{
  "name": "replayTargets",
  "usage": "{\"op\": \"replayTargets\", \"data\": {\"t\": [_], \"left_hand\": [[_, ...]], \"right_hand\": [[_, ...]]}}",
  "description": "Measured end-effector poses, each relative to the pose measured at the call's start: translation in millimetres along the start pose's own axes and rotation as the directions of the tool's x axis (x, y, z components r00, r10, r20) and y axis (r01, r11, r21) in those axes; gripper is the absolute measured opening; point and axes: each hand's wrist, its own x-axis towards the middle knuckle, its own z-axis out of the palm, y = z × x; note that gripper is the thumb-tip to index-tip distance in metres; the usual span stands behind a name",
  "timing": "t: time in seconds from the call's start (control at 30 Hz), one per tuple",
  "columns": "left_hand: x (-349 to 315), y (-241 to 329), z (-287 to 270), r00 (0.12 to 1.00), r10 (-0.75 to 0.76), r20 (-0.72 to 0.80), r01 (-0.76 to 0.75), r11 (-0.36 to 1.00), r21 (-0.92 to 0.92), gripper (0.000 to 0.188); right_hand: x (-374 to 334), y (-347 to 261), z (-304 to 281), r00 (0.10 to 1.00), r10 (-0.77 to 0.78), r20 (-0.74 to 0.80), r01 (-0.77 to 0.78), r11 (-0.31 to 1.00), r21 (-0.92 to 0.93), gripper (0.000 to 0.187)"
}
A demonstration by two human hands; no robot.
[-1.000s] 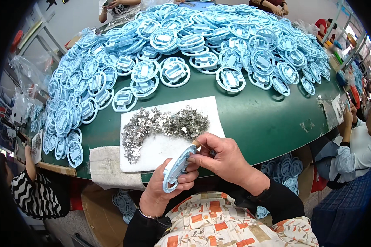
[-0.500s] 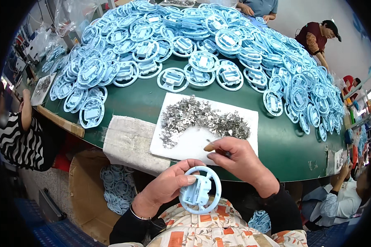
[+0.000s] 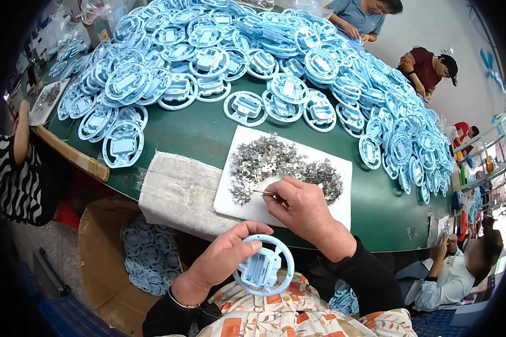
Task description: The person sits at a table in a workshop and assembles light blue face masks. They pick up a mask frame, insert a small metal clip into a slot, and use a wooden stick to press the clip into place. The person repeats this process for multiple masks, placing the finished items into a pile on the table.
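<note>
My left hand (image 3: 226, 255) is closed around the rim of a light-blue plastic ring-shaped part (image 3: 264, 265), like a toy steering wheel. Its raised centre with an open rectangular compartment faces up, above my lap. My right hand (image 3: 301, 208) pinches what look like slim metal tweezers (image 3: 262, 192), mostly covered by my fingers. Their tip is at the near left side of a heap of small shiny metal pieces (image 3: 275, 154). These pieces lie spread on a white foam board (image 3: 230, 206). Whether the tip grips a piece is too small to tell.
A large pile of similar blue parts (image 3: 208, 36) covers the far side of the green table (image 3: 180, 137). A pale cloth (image 3: 177, 188) lies left of the board. Below, a cardboard box (image 3: 104, 253) holds more blue parts (image 3: 152, 255). Several people work around the table.
My right hand has moved left and forward, bringing the tool tip to the metal pieces. My left hand still holds the blue part, now slightly lower and further left in view.
</note>
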Motion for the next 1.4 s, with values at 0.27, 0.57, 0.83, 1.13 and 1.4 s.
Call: {"op": "replayTargets", "data": {"t": [0.27, 0.57, 0.83, 1.13, 1.4], "left_hand": [[30, 7, 18, 0.996, 0.063, -0.057, -0.045, 0.962, 0.268, 0.026], [44, -1, 54, 0.976, 0.219, -0.014, -0.167, 0.783, 0.6, 0.015], [58, 2, 107, 0.912, 0.344, 0.222, -0.332, 0.306, 0.892, 0.017], [78, 12, 75, 0.95, 0.311, 0.005, -0.205, 0.614, 0.762, 0.03], [82, 3, 64, 0.926, 0.377, -0.026, -0.24, 0.64, 0.73, 0.029]], "right_hand": [[-35, -17, -55, 0.984, -0.175, 0.027, 0.175, 0.985, 0.01, 0.016], [-80, 6, -82, 1.0, 0.016, -0.026, -0.005, 0.934, 0.358, 0.017], [-113, 28, -102, 0.972, 0.208, 0.107, -0.228, 0.73, 0.644, 0.014], [-121, 40, -96, 0.908, 0.418, 0.02, -0.297, 0.609, 0.735, 0.013], [-112, 23, -83, 0.885, 0.462, -0.052, -0.352, 0.739, 0.574, 0.01]]}}
